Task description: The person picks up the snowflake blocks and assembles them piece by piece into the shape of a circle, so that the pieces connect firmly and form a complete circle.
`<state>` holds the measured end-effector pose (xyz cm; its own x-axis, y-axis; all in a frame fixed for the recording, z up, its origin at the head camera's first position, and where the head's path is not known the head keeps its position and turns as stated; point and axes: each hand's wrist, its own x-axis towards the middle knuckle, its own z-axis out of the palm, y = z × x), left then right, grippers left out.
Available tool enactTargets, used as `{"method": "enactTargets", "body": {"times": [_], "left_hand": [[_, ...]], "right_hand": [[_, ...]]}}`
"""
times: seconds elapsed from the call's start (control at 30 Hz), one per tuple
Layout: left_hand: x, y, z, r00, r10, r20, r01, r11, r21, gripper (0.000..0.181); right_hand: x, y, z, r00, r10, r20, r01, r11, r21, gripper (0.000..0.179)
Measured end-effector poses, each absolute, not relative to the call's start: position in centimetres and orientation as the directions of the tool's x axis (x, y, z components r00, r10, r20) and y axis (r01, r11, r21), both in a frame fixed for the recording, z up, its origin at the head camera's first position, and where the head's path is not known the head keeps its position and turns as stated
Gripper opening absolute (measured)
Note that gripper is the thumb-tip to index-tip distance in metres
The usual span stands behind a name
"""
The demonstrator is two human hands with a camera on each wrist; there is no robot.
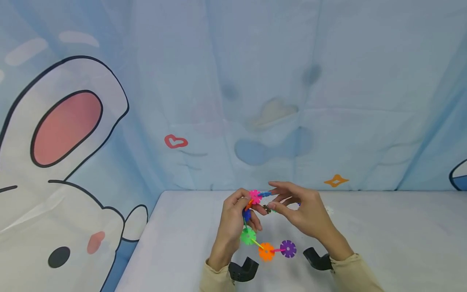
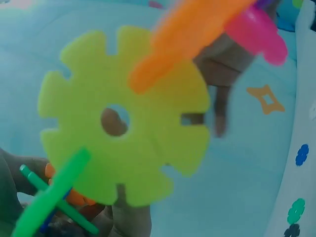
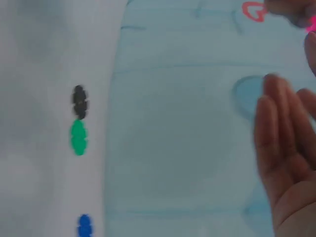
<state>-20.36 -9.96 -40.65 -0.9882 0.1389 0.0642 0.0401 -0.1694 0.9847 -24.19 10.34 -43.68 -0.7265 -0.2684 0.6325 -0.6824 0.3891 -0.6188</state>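
Note:
My left hand (image 1: 230, 219) pinches a linked chain of notched plastic discs near its upper end. A pink disc (image 1: 255, 197) stands at the fingertips, with a blue disc (image 1: 265, 194) edge-on to its right. Below hang a dark blue disc (image 1: 247, 215), a light green disc (image 1: 248, 236), an orange disc (image 1: 266, 252) and a purple disc (image 1: 288, 248), joined by edge-on discs. A yellow-green disc (image 2: 84, 108) looms large in the left wrist view. My right hand (image 1: 308, 213) is beside the blue end, thumb apart, fingers fairly straight (image 3: 276, 123), holding nothing.
On the white table (image 1: 394, 239), loose discs lie toward the back: a black disc (image 3: 80, 101), a green disc (image 3: 78, 137) and a blue disc (image 3: 84, 225). A whitish disc (image 1: 329, 210) lies right of the right hand. Behind the table hangs a light blue printed curtain (image 1: 365, 101).

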Motion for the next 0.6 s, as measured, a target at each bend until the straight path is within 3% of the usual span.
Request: {"method": "enactTargets", "body": {"times": [0.1, 0.2, 0.3, 0.43, 0.53, 0.6], "left_hand": [[-20.6, -10.6, -40.8, -0.994, 0.085, 0.073, 0.055, -0.206, 0.977, 0.027], [-20.8, -10.8, -41.0, -0.994, 0.043, 0.099, 0.084, -0.273, 0.958, 0.028], [-20.9, -10.6, -41.2, -0.991, 0.035, 0.126, 0.107, -0.331, 0.937, 0.030], [-20.9, -10.4, -41.3, -0.989, 0.047, 0.137, 0.113, -0.335, 0.935, 0.032], [-20.9, -10.3, -41.3, -0.991, 0.041, 0.126, 0.107, -0.319, 0.942, 0.031], [-20.9, -10.3, -41.3, -0.992, 0.033, 0.119, 0.104, -0.306, 0.946, 0.031]], "right_hand": [[-25.3, 10.7, -45.5, -0.829, -0.324, 0.456, -0.559, 0.500, -0.661, 0.057], [-26.0, 10.5, -47.5, -0.869, -0.398, 0.294, -0.493, 0.633, -0.598, 0.065], [-26.2, 10.0, -49.0, -0.838, -0.507, 0.202, -0.533, 0.680, -0.503, 0.068], [-26.1, 9.5, -50.0, -0.782, -0.620, 0.065, -0.571, 0.671, -0.473, 0.067], [-25.9, 9.1, -49.9, -0.774, -0.633, 0.002, -0.565, 0.690, -0.452, 0.061], [-25.9, 8.8, -49.7, -0.804, -0.595, 0.005, -0.535, 0.719, -0.443, 0.050]]}}
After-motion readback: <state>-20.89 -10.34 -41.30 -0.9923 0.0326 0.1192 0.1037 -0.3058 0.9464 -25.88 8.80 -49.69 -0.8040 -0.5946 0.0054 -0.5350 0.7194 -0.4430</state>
